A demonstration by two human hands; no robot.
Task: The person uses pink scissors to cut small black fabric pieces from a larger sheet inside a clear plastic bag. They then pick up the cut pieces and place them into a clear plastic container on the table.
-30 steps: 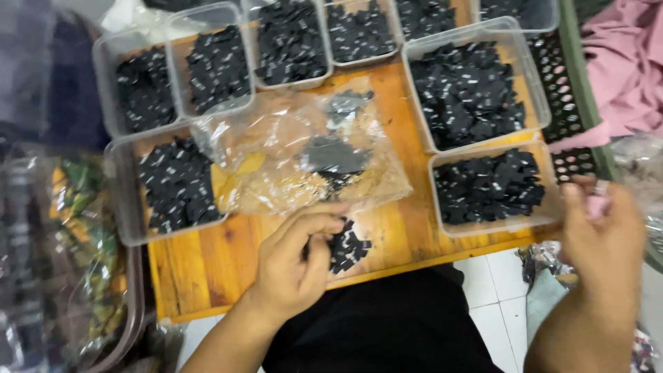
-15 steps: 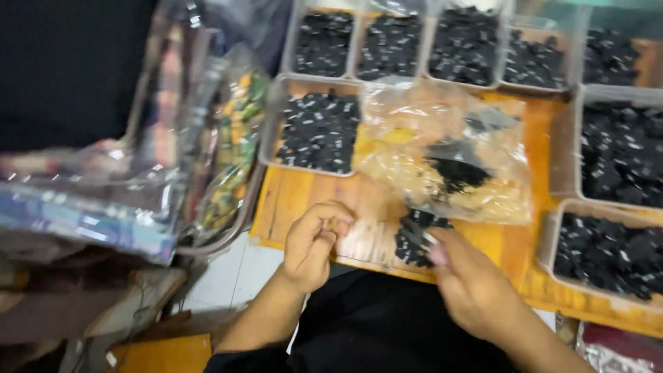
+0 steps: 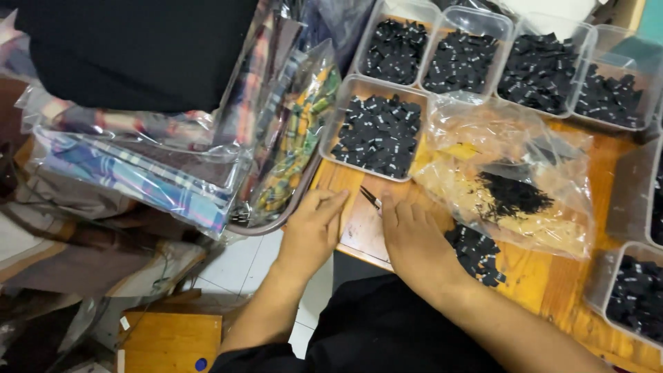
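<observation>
Wooden and orange-brown, the tabletop carries both of my hands near its front edge. My left hand lies flat on the wood, fingers extended and released, gripping nothing. My right hand rests palm down just beside it, fingers loose, with the fingertips near a small pair of dark metal snips that lies on the wood between the two hands; I cannot tell whether a finger touches it. A small heap of black fabric labels sits just right of my right hand. Behind that is a crumpled clear plastic bag holding dark scraps. Clear plastic tubs of black labels line the far side. Plastic-wrapped plaid cloth bundles are stacked to the left.
</observation>
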